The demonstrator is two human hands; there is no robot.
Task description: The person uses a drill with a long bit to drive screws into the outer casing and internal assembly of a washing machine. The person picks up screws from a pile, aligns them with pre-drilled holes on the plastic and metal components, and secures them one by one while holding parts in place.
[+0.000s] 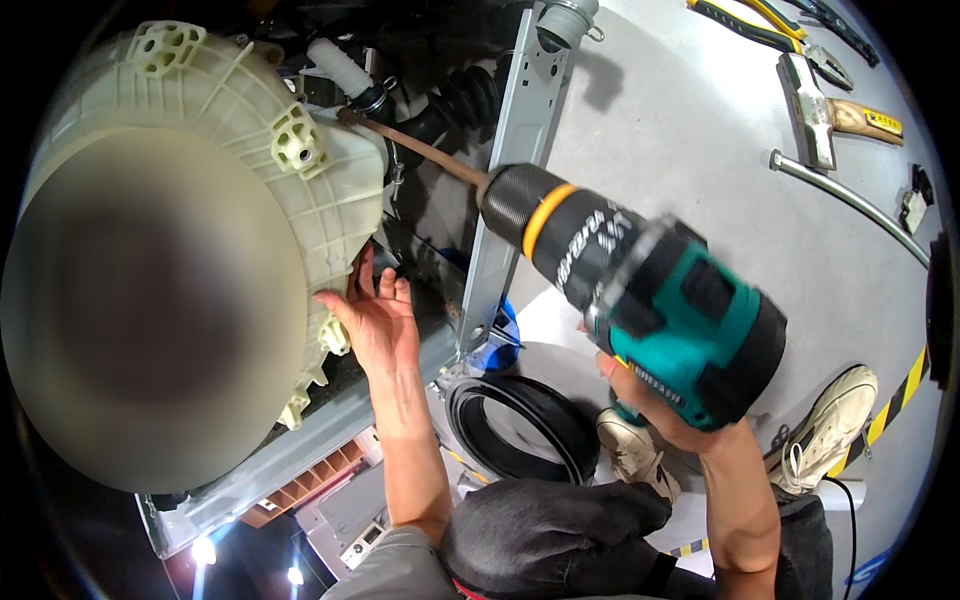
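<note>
A large cream plastic tub (335,190) with ribs and lugs sits inside a grey metal cabinet frame (515,110). At its right edge, my left hand (380,325) has its thumb on the rim and its index finger reaching behind, gripping it loosely. My right hand (655,400) is wrapped round the handle of a teal and black cordless drill (690,310). From the drill's chuck a long brownish bit (425,152) runs to the upper right edge of the tub. Whether its tip sits in a screw, I cannot tell.
Dark corrugated hose (465,105) lies behind the tub. A black rubber ring (475,440) rests near my knees. On the grey floor at right are a hammer (815,110), pliers (750,25) and a braided hose (850,200). My shoe (835,420) is beside striped tape.
</note>
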